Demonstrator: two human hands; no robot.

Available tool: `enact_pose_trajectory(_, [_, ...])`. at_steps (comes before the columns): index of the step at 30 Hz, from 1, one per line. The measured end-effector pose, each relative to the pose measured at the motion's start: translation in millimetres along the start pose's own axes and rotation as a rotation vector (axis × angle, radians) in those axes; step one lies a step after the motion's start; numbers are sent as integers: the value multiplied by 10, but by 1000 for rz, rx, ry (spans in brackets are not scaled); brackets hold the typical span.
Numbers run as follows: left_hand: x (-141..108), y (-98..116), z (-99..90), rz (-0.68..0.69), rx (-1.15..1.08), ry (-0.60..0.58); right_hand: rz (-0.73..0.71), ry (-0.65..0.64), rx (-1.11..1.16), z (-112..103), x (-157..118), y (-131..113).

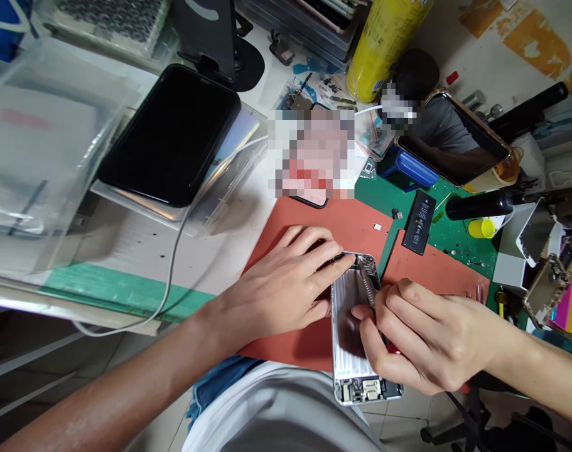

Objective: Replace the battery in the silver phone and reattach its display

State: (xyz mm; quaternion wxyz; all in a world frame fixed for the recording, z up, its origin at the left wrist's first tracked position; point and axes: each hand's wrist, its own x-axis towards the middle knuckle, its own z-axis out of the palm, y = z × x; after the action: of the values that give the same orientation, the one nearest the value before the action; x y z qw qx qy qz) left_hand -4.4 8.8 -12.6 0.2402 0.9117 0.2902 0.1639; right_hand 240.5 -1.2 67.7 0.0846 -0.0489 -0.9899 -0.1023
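An opened phone frame (349, 339) with a bare metal interior lies over the front edge of a red mat (286, 348). My left hand (286, 282) rests at its upper left, fingertips on the frame's top edge. In my right hand (422, 333) a thin metal tool (366, 285) is pinched, its tip down at the parts near the top of the frame. Part of the tool is hidden by my fingers. A black battery (419, 223) lies behind my right hand, on the green mat (474, 251).
A black phone (170, 135) rests on boxes at the left, with a white cable (172, 263) hanging past it. Toward the back are a yellow can (384, 47), a propped phone (455, 138) and a blue holder (415, 168). Phone parts (552, 282) stand at the right.
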Motion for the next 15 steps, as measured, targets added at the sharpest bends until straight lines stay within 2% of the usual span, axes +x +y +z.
enact_pose_trajectory(15, [8,-5,-13,14,7,-1,16,20,-2,49,-46,-24])
